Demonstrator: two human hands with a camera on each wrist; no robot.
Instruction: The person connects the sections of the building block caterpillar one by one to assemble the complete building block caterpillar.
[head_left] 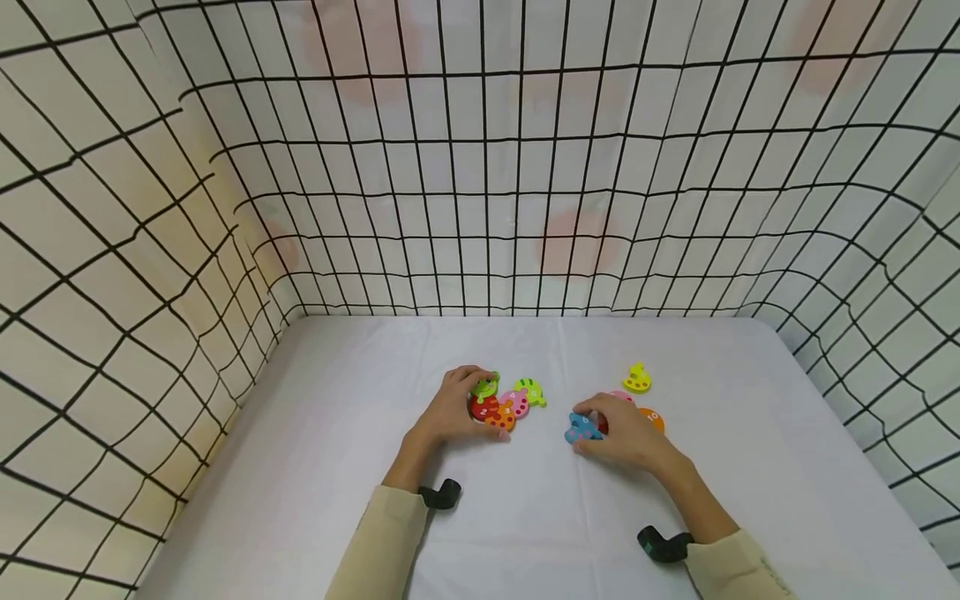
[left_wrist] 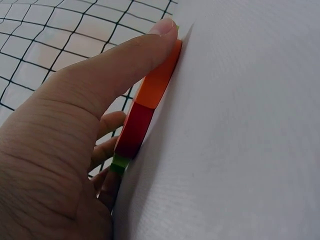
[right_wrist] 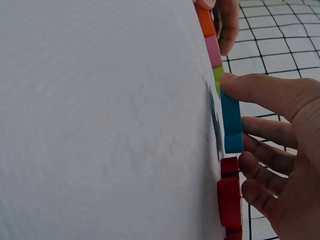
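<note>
My left hand (head_left: 455, 408) holds a row of number puzzle pieces on the white cloth, fingers at the green animal-head piece (head_left: 486, 386) and thumb by the orange piece (head_left: 500, 418). Between these sits a red piece (head_left: 482, 407) marked 2. A pink piece (head_left: 514, 403) and a striped lime-green piece (head_left: 531, 392) continue the row to the right. My right hand (head_left: 626, 432) pinches a blue puzzle piece (right_wrist: 231, 117) between thumb and fingers, just off the cloth. Under its other fingers lies a red piece (right_wrist: 229, 200), mostly covered in the head view.
A yellow piece (head_left: 637, 378) lies beyond my right hand. An orange piece (head_left: 652, 418) marked 10 and a pink piece (head_left: 622, 395) are partly hidden behind that hand. Black-grid white fabric walls (head_left: 480, 167) enclose the cloth-covered table (head_left: 510, 533) at the back and sides.
</note>
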